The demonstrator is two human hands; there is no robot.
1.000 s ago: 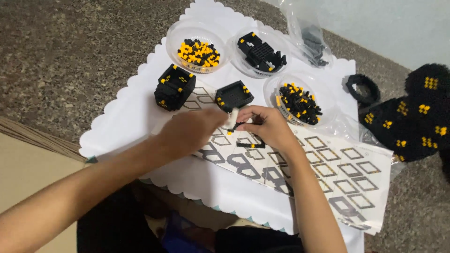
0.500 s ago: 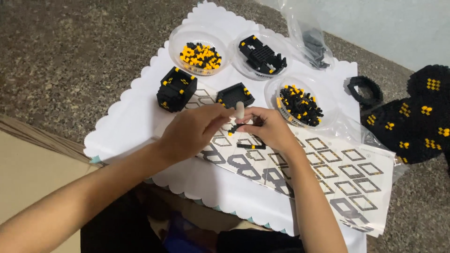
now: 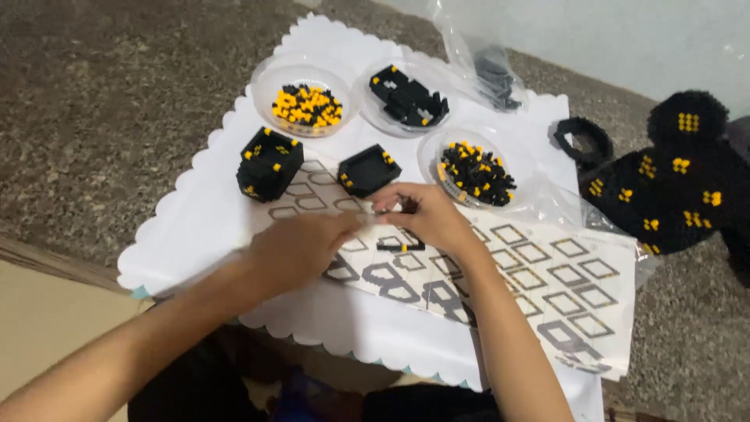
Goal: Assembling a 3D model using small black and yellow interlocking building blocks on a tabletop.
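Note:
My left hand (image 3: pixel 301 248) and my right hand (image 3: pixel 428 220) meet fingertip to fingertip over the printed instruction sheet (image 3: pixel 547 273). The left fingers pinch a small white tool (image 3: pixel 366 219), mostly hidden. The right fingers close on a small black brick piece (image 3: pixel 406 207). A thin black strip with a yellow dot (image 3: pixel 400 247) lies on the sheet just under the right hand. Beyond the hands sit a small open black square frame (image 3: pixel 369 169) and a black-and-yellow built cube (image 3: pixel 269 162).
Three clear bowls stand at the back: yellow and black bricks (image 3: pixel 307 105), black pieces (image 3: pixel 408 98), mixed bricks (image 3: pixel 476 168). A plastic bag (image 3: pixel 492 74), a black ring (image 3: pixel 584 139) and a large black model with yellow spots (image 3: pixel 680 180) lie right. A white scalloped mat (image 3: pixel 195 234) covers the stone surface.
The white tool stood upright between my hands before; now it is lowered and nearly hidden between the fingers. My hands stay together over the sheet.

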